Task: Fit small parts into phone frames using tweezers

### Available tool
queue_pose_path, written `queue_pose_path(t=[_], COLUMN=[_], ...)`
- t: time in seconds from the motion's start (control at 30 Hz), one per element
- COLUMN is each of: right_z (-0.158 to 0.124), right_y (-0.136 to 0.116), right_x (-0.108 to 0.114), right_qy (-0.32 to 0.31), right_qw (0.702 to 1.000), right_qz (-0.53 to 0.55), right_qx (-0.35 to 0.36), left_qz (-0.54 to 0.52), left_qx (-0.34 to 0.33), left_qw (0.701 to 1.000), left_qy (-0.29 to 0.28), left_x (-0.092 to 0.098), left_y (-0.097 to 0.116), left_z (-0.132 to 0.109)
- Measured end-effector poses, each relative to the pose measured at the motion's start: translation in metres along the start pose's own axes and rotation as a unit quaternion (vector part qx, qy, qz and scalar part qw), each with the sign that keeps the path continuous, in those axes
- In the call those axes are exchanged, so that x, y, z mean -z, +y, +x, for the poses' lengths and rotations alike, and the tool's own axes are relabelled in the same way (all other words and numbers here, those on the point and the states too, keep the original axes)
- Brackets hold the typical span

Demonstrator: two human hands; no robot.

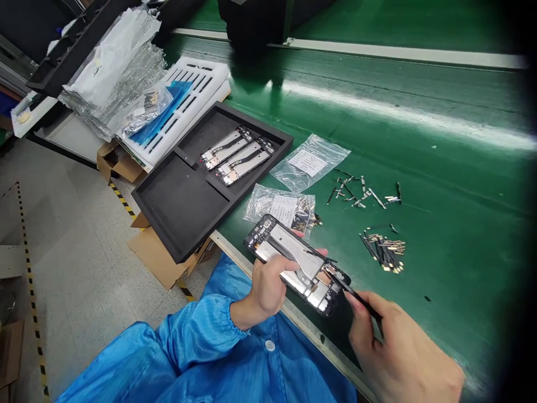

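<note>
My left hand (268,285) is closed around an opened phone frame (293,263), gripping it by its near long edge just above the green bench's front rim. My right hand (394,347) pinches black tweezers (354,292), and their tip touches the lower end of the phone frame. Both sleeves are blue.
A black foam tray (176,207) with two more phone frames (237,154) lies to the left, overhanging the bench edge. Two clear bags (308,162) and loose small flex parts (363,193), plus a second pile (384,249), lie on the green mat (440,168). White trays and plastic-wrapped stacks sit at far left.
</note>
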State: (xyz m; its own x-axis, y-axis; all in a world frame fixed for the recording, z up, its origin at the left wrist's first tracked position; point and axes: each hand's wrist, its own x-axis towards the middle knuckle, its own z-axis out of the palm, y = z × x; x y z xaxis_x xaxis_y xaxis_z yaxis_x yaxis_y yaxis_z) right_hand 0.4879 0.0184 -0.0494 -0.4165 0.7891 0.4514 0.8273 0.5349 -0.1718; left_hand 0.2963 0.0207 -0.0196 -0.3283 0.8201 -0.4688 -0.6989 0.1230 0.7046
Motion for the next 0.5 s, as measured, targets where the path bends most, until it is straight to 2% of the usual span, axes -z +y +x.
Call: queue_pose_path(t=[0.07,0.13,0.2,0.27,0.33,0.43,0.5], right_z=[0.002,0.006,0.008,0.009,0.006,-0.001,-0.004], right_y=[-0.001,0.0,0.001,0.003,0.005,0.007,0.007], right_x=[-0.001,-0.001,0.0,-0.001,-0.002,-0.006,-0.008], right_qy=[-0.002,-0.017,-0.046,-0.07,-0.061,-0.033,-0.023], right_qw=[0.999,0.99,0.967,0.95,0.96,0.992,0.998], right_qz=[0.034,0.115,0.203,0.25,0.216,0.078,0.033], right_qx=[-0.02,-0.077,-0.145,-0.176,-0.165,-0.091,-0.054], left_qz=[0.014,0.015,0.001,-0.011,-0.012,-0.004,0.026], left_qx=[-0.018,-0.025,-0.008,0.014,0.018,0.006,-0.019], left_qw=[1.0,1.0,1.0,0.999,0.999,1.0,0.999], left_qy=[0.0,-0.011,-0.027,-0.035,-0.026,-0.014,-0.014], left_x=[0.002,0.003,0.002,0.0,-0.003,-0.002,0.002], left_y=[-0.001,-0.001,0.0,0.001,0.001,-0.001,-0.003], left_z=[0.001,0.001,0.001,0.001,0.001,0.003,0.005])
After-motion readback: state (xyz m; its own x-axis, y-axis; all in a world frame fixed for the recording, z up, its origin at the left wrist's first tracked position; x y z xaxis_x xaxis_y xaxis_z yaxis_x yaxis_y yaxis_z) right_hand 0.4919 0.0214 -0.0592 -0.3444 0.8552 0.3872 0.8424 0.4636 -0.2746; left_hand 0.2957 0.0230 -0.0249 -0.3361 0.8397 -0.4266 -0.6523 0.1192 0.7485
